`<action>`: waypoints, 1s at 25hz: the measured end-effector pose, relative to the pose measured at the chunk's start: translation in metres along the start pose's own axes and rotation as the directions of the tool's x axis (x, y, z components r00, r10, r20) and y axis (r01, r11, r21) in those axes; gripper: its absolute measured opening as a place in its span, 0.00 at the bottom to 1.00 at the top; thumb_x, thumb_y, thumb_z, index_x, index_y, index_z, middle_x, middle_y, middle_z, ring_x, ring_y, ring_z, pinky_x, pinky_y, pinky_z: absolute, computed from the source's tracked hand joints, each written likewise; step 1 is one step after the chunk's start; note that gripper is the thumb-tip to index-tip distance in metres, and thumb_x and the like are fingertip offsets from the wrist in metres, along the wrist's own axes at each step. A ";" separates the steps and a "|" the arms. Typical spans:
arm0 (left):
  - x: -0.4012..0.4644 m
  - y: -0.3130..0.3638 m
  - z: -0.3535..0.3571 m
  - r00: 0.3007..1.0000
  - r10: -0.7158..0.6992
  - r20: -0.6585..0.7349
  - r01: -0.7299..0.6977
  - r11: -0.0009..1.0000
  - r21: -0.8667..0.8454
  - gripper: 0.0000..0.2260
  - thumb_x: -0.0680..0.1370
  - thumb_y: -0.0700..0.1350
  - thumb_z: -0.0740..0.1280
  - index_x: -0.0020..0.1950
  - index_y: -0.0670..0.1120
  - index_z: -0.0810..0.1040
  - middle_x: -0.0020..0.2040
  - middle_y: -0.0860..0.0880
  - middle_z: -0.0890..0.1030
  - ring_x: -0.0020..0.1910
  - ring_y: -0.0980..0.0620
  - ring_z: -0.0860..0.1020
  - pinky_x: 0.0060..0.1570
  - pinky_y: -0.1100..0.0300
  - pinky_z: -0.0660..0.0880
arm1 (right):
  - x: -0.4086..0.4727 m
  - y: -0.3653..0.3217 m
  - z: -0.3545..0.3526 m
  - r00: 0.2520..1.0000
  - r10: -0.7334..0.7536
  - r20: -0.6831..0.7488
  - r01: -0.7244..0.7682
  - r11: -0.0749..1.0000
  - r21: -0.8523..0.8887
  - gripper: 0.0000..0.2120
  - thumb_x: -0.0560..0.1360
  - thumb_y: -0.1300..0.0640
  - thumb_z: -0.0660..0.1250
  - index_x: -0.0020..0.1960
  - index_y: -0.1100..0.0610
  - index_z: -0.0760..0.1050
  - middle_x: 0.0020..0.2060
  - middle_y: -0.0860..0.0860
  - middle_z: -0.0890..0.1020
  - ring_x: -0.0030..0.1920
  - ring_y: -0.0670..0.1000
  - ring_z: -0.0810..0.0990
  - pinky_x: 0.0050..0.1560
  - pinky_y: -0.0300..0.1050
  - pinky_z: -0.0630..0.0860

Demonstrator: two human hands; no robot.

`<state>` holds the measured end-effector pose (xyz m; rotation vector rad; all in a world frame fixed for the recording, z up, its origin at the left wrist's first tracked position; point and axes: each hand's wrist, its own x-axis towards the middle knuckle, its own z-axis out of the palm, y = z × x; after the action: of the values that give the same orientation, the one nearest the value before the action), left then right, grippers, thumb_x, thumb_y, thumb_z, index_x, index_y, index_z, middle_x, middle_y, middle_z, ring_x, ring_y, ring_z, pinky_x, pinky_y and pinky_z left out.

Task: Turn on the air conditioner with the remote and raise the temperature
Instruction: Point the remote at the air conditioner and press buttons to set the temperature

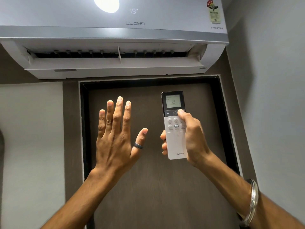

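Observation:
A white wall-mounted air conditioner [115, 30] fills the top of the view. Its front panel shows 19 and its lower flap is swung open. Below it, my right hand [193, 134] is wrapped around a white remote [175, 142] held upright. The remote's screen reads 19. My thumb rests on the dark button strip at the right, just beside the power button. My left hand [115, 134] is raised to the left of the remote, palm away from me, fingers spread and holding nothing. It does not touch the remote.
A dark brown door [148, 187] with a black frame lies behind both hands. Grey walls stand at left [29, 129] and right [272, 96]. A bright light reflection sits on the unit's top panel. A metal bangle circles my right wrist.

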<state>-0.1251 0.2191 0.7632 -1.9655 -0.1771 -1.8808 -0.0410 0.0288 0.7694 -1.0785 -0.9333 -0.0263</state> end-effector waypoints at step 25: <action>-0.008 0.024 0.009 1.000 0.004 0.022 -0.002 0.998 -0.061 0.37 0.83 0.63 0.53 0.84 0.42 0.54 0.86 0.41 0.52 0.85 0.40 0.47 0.84 0.41 0.45 | -0.009 0.004 -0.015 0.989 -0.109 -0.099 0.093 0.984 -0.150 0.26 0.72 0.48 0.78 0.61 0.55 0.68 0.39 0.55 0.84 0.29 0.54 0.87 0.30 0.50 0.84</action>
<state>-0.1082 0.2022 0.7502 -2.0266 -0.1248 -1.8838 -0.0355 0.0161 0.7585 -1.1518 -0.8991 -0.2371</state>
